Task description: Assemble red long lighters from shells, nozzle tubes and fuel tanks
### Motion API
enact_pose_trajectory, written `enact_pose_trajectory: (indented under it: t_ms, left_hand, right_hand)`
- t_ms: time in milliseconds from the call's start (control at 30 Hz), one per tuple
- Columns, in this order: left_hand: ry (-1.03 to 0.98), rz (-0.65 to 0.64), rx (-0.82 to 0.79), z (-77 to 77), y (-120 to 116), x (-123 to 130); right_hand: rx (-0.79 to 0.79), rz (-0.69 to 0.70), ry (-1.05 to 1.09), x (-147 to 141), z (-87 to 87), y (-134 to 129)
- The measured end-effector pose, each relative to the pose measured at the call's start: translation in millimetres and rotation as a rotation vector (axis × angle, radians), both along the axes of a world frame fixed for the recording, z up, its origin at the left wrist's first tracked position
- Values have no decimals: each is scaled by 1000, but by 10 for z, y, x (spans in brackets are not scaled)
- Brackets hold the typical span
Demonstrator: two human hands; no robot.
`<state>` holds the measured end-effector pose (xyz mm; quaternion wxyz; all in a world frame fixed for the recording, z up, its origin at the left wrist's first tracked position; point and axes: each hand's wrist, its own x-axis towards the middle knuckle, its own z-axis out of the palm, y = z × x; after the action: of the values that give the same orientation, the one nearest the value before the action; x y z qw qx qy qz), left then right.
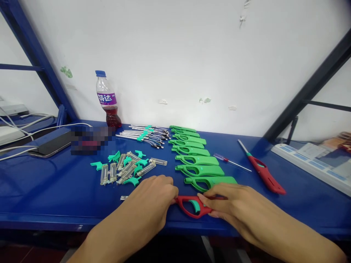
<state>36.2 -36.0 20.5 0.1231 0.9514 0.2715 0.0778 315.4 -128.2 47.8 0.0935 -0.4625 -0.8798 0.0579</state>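
A red lighter body (pixel 189 212) with a teal trigger in its loop lies between my hands at the table's front edge. My left hand (pixel 157 195) is closed on its left end, which the fingers hide. The fingers of my right hand (pixel 229 201) pinch the body just right of the loop. Behind my right hand, several green lighter bodies (pixel 204 170) lie in a column. Clear fuel tanks (pixel 127 170) and teal triggers (pixel 133 180) are heaped beyond my left hand. Metal rods with wires (pixel 133 135) lie farther back.
A screwdriver (pixel 229 160) and a red lighter with a metal tube (pixel 264 173) lie to the right, near a white power strip (pixel 312 168). At the left are a phone (pixel 53 144), white cables and a bottle (pixel 108 98). A white wall (pixel 175 62) stands behind the blue table (pixel 68 186).
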Motion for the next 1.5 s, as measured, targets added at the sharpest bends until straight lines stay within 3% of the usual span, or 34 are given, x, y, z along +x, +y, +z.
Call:
enact_pose_trajectory:
  t_ms: [233, 367, 467, 667, 967, 1200, 1333, 1500]
  left_hand:
    - [34, 18, 18, 81, -105, 17]
    - [53, 49, 115, 154, -214, -91]
    - [10, 117, 207, 117, -248, -227]
    - [8, 92, 213, -56, -201, -320]
    - [113, 12, 161, 220, -194, 14]
    - [-65, -6, 277, 194, -87, 100]
    - [-78, -66, 382, 200, -88, 120]
    - [-79, -119, 435, 169, -74, 129]
  right_hand:
    - [265, -94, 74, 49, -310, -180]
    - [308, -175, 211, 30, -557, -241]
    - [330, -207, 304, -2, -652, -264]
    - [359, -216, 366, -20, -625, -259]
    - [330, -228, 426, 57, -720, -272]
    - [382, -317, 385, 37, -749, -277]
    - [385, -356, 408, -6, -738, -289]
    - [513, -339, 368, -58, -764, -301]
